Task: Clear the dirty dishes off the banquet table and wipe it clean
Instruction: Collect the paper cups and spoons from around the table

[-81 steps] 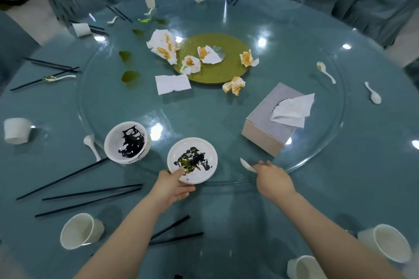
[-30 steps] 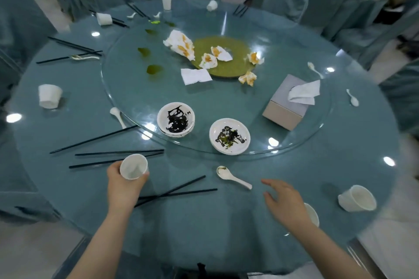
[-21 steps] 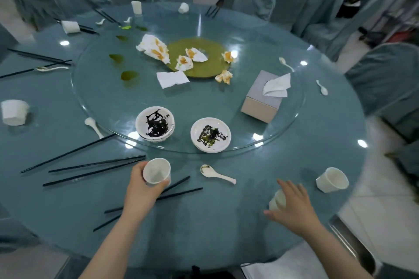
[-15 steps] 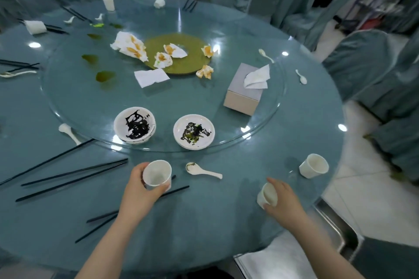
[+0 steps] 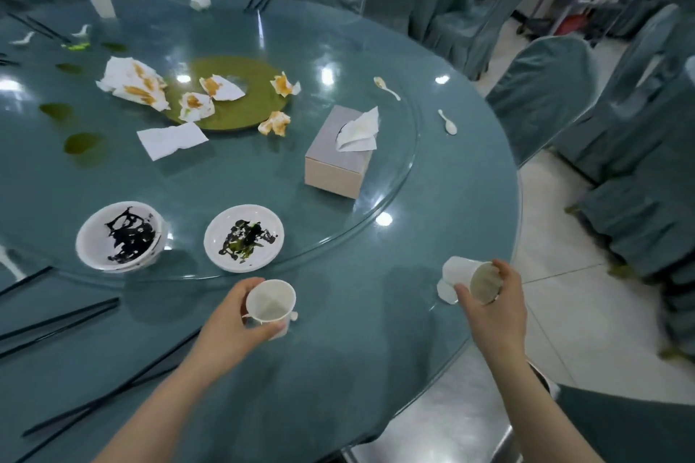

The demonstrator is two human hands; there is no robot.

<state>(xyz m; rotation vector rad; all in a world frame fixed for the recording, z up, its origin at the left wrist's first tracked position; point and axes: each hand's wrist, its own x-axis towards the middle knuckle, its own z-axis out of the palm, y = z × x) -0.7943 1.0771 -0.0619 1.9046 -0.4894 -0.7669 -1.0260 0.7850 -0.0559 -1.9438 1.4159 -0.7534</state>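
Observation:
My left hand (image 5: 225, 331) grips a white paper cup (image 5: 270, 303) upright just above the blue table (image 5: 357, 350), near its front edge. My right hand (image 5: 496, 308) holds a second white cup (image 5: 485, 282) tilted on its side, touching a third cup (image 5: 453, 269) that lies at the table's right edge. Two dirty white plates (image 5: 120, 235) (image 5: 244, 237) with dark sauce sit on the glass turntable (image 5: 395, 192) just beyond my left hand. Stained napkins (image 5: 131, 85) lie around a green disc (image 5: 240, 101) at the centre.
A tissue box (image 5: 338, 158) stands on the turntable's right side. Black chopsticks (image 5: 56, 319) lie at the left front. White spoons (image 5: 447, 122) (image 5: 387, 86) lie at the far right. Covered chairs (image 5: 545, 86) crowd the right side. A metal surface (image 5: 451, 425) sits below the table edge.
My right hand has picked up its cup and carried it right to the cup at the table edge. My left hand keeps its cup. The view has swung right.

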